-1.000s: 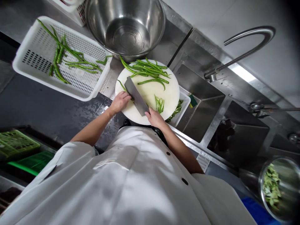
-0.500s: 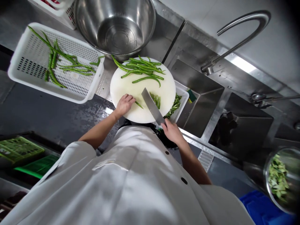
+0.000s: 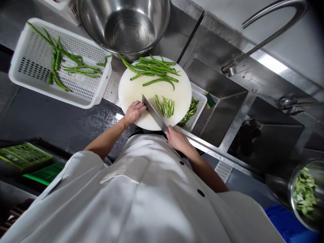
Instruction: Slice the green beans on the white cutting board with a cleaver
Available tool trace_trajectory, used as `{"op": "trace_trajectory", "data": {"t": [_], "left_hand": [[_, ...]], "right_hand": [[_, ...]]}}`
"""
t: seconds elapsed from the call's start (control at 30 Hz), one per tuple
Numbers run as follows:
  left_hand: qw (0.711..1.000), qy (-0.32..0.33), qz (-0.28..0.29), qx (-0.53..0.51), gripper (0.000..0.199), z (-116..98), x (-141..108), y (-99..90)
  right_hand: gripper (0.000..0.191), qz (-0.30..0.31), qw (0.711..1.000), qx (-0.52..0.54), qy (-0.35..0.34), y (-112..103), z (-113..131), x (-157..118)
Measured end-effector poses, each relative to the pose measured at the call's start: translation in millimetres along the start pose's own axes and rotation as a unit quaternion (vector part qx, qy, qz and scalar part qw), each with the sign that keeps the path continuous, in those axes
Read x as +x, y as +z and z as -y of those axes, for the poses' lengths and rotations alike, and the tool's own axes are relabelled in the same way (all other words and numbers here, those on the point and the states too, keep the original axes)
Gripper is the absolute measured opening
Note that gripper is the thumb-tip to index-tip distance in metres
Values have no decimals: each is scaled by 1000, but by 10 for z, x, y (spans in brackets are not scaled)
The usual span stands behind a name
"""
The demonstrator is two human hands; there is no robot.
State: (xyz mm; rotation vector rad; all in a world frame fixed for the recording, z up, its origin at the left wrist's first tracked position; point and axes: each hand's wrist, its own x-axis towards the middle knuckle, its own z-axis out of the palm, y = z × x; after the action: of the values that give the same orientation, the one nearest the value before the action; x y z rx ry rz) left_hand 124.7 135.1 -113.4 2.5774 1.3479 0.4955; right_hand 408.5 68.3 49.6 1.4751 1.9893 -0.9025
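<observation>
My right hand (image 3: 177,137) is wrapped round the handle of a cleaver-like kitchen knife (image 3: 155,114). Its blade stands on the round white cutting board (image 3: 129,86), close against the fingertips of my left hand (image 3: 135,112). Those fingers are curled down on a long green chili pepper, which is almost wholly hidden by the hand and blade. Right of the blade lie sliced green chili pieces (image 3: 165,106), cut slantwise. At the board's far side rests a pile of whole green chili peppers (image 3: 154,67), with one curved pepper a little nearer.
On the left stands a white perforated basket (image 3: 97,98) with several peppers. A steel bowl (image 3: 164,25) touches the area behind the board. Right of it, a white basket (image 3: 201,109) holds cut greens, beside a sink (image 3: 222,114) with a curved tap (image 3: 268,44).
The knife has moved left, from beside the cut pieces to my left fingertips. More sliced pieces now show on the board. The pepper under my left hand sticks out less.
</observation>
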Motion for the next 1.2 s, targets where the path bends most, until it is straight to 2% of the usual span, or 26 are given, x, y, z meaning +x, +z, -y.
{"op": "trace_trajectory", "data": {"t": [0.1,0.3,0.4,0.53,0.7,0.87,1.0,1.1,1.2], "left_hand": [[1000,-17,-7,-25,37,5,-22,8],[998,-28,-26,-42,39,23,-51,60],[998,-21,-24,-48,38,30,-50,58],[998,-12,-37,-56,34,76,-83,-36],[986,-119,-117,-5,26,229,-173,-141],[989,-118,-89,9,27,287,-168,-75],[990,-111,-86,-21,31,263,-144,-46],[991,-100,-87,-16,32,245,-148,-54],[992,-86,-91,6,31,229,-162,-60]], "right_hand": [[39,-24,1000,7,-12,-22,-10,186],[34,-30,997,12,-67,-243,-243,216],[30,-47,995,27,-81,-260,-134,416],[30,-61,994,44,-84,-220,-34,622],[37,-66,997,9,-48,-237,-169,384],[44,-41,997,-55,-43,-364,-109,129],[38,-27,996,-64,-61,-371,42,266],[32,-44,996,-38,-72,-295,117,460],[34,-55,996,-33,-65,-274,117,500]]}}
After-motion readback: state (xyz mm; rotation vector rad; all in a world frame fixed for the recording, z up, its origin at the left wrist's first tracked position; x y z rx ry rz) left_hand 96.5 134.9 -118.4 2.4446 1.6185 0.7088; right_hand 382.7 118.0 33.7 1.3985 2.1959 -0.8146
